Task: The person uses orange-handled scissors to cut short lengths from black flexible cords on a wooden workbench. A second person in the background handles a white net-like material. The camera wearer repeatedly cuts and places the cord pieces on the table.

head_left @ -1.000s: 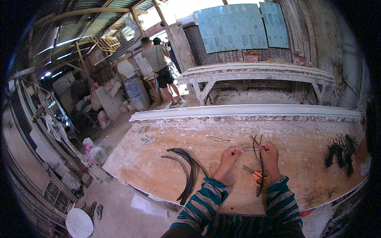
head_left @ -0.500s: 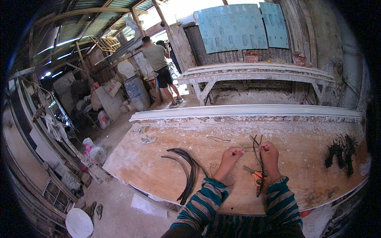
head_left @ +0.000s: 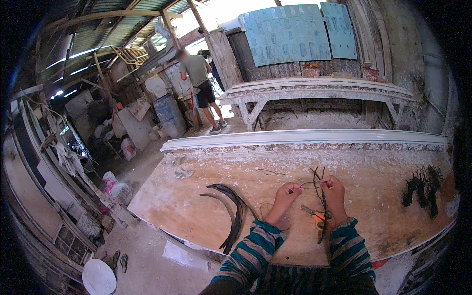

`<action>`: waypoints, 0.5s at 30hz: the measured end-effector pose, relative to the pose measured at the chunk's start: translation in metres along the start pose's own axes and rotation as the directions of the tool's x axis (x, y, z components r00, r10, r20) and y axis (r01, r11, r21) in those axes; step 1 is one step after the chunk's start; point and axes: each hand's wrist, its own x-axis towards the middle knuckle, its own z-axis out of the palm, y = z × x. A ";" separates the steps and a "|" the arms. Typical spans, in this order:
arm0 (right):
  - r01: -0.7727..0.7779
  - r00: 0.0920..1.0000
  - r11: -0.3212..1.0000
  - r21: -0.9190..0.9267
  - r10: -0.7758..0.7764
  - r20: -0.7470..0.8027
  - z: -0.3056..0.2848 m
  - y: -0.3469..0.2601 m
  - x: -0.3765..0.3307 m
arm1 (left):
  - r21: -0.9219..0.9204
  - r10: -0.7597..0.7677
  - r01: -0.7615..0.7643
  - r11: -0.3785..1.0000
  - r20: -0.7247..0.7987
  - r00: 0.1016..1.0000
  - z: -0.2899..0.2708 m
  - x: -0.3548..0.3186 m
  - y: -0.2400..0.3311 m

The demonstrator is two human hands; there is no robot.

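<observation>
My left hand (head_left: pixel 284 198) and my right hand (head_left: pixel 335 195) are raised above the wooden tabletop, fingertips pinched. A thin dark wire (head_left: pixel 309 185) stretches between them, gripped at both ends. Just inside my right hand, narrow black strips (head_left: pixel 316 178) cross near their tops and run down towards me; the wire meets them, but whether it circles them is unclear. Orange-handled scissors (head_left: pixel 318 216) lie beneath, partly covered by the strips. Left of my left forearm rests a bundle of curved black strips (head_left: pixel 238 211). A loose coil of fine wire (head_left: pixel 291 212) shows beside my left wrist.
Beyond my hands lies another short wire loop (head_left: pixel 270 172). Dark knotted bundles (head_left: pixel 424 191) sit at the table's right. A long white moulding (head_left: pixel 305 139) borders the far edge. Behind it stands a whitened bench (head_left: pixel 314 91); a person (head_left: pixel 197 73) stands near a blue drum (head_left: pixel 169 115).
My hands and the wire have stayed almost still. In the background, the person has lowered their raised arm and turned slightly.
</observation>
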 end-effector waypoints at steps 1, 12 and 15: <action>-0.003 1.000 1.000 -0.013 0.003 0.002 -0.001 -0.001 0.000 | -0.008 -0.009 0.009 1.000 0.002 1.000 0.000 0.000 0.001; -0.020 1.000 1.000 -0.023 0.021 0.011 -0.001 0.004 0.001 | 0.023 0.125 -0.125 0.992 0.014 0.992 0.004 0.000 -0.003; -0.002 1.000 1.000 -0.026 0.003 0.007 -0.001 0.006 0.001 | 0.030 0.134 -0.134 0.991 0.011 0.991 0.004 -0.001 -0.001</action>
